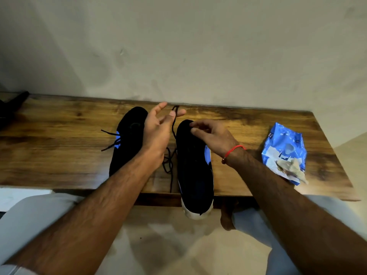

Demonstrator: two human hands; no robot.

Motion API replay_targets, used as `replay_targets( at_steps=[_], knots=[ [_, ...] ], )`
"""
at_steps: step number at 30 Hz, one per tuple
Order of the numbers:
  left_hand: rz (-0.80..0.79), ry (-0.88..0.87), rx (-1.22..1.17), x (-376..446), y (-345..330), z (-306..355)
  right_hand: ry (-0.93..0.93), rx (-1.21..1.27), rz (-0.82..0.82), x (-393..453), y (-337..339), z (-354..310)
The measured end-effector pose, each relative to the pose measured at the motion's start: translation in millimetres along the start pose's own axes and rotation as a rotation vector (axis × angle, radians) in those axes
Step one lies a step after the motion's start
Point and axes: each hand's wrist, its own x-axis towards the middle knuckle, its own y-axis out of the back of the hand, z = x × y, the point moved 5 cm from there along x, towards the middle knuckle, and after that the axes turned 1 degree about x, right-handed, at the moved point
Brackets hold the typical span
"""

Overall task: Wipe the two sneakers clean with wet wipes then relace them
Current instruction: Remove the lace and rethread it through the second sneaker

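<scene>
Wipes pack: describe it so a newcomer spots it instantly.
On the wooden bench against the wall, look right of both black sneakers. The wipes pack lies near the bench's right end: crinkled, blue and white, the only non-shoe item there, a used wipe on it.

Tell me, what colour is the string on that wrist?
Red. The string circles the right hand's wrist, clearest in the head view.

Left forearm hides near half of left sneaker [127, 135]. Right hand [213, 133] covers part of right sneaker [193, 171] toe; what its fingers [195, 132] grip cannot be told. Lace [168, 163] tangle between shoes partly behind left wrist. Dark object [12, 108] cut off at left edge, unidentifiable. Wipes pack [284, 149] print too small to read.
</scene>
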Motion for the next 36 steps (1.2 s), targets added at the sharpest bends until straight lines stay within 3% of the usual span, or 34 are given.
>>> replay_targets(
  at_steps=[3,6,13,16,19,21,25,28,31,36],
  knots=[
    [-0.105,-0.098,-0.027,-10.9,-10.9,8.1,0.095,0.003,-0.117,-1.6,-20.0,-8.1],
    [-0.157,-0.129,-0.09,-15.5,-15.5,12.6,0.195,-0.042,-0.112,-2.6,-28.9,-17.9],
    [0.062,-0.227,-0.283,-3.0,17.3,35.3,-0.031,-0.439,-0.022,11.3,-15.5,11.3],
    [0.053,-0.215,-0.195,-0.6,21.1,30.2,0.096,-0.339,-0.015,5.2,-19.1,-7.5],
    [-0.074,-0.174,-0.089,-9.1,8.0,18.5,0.252,-0.154,-0.072,-1.9,-28.3,-32.0],
    [-0.112,-0.176,-0.068,-12.5,2.8,15.8,0.235,-0.076,0.004,-0.7,-26.6,-33.0],
    [-0.035,-0.207,-0.062,-10.1,10.3,23.4,0.162,-0.109,0.277,4.6,-1.2,-22.3],
    [-0.067,-0.193,-0.06,-14.9,6.4,23.7,0.272,-0.245,0.196,4.3,-5.0,-26.1],
    [-0.107,-0.186,-0.081,-18.1,-0.2,22.4,0.279,-0.167,0.031,2.1,-21.5,-29.1],
    [0.141,-0.131,-0.223,-1.2,26.6,30.3,0.175,-0.285,0.053,6.4,-13.8,-19.5]
  ],
)
